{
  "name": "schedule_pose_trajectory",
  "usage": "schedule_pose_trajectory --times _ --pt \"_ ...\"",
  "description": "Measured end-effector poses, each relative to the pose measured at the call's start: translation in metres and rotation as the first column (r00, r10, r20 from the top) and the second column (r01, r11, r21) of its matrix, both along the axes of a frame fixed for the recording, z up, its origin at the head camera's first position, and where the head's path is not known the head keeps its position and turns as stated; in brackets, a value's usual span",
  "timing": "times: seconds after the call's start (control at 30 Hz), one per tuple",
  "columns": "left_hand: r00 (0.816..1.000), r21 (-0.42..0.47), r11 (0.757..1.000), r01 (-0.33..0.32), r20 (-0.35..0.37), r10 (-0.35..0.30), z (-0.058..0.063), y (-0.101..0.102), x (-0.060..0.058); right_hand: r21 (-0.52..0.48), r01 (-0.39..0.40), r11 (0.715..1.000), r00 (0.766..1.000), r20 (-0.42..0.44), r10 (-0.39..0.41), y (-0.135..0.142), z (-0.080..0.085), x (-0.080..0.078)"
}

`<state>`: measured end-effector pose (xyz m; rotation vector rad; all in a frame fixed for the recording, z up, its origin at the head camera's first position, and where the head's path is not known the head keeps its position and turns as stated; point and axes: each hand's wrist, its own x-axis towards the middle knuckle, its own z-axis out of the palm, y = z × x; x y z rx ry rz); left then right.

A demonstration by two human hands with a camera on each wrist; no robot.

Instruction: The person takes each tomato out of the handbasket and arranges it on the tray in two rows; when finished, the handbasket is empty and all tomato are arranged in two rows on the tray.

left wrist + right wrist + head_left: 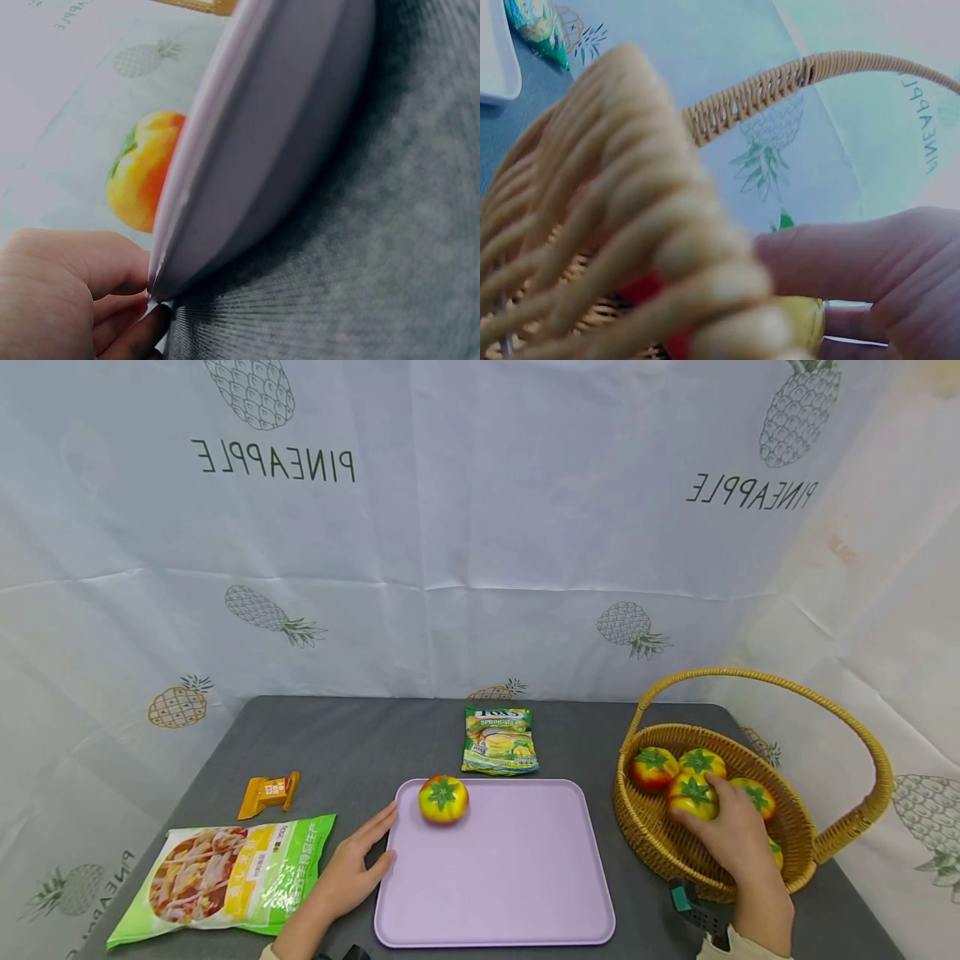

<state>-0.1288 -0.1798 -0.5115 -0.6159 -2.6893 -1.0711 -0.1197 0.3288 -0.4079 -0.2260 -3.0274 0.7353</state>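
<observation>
Orange packet near green-ended bag; FOX'S pouch

On tray: fruit, far-left corner | behind tray: packet | right of tray: basket, fruits inside | left of tray: bag; farther back, wrapped snack

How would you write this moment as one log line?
left hand: touches tray edge | right hand: grips fruit in basket | on tray: another fruit
</observation>
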Motion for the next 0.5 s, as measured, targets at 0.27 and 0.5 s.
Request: schedule_pose_trajectory --times 0.27,0.5 --pt "1.000 -0.001 1.000 -0.009 0.002 0.009 0.000 0.000 0.000 -0.030 -0.006 1.000 0.993 -0.116 0.002 -0.011 0.006 0.001" --pt "1.000 0.005 1.000 -0.006 0.002 0.006 0.000 0.000 0.000 -0.062 -0.034 0.998 0.970 -0.244 0.018 -0.027 0.012 0.001"
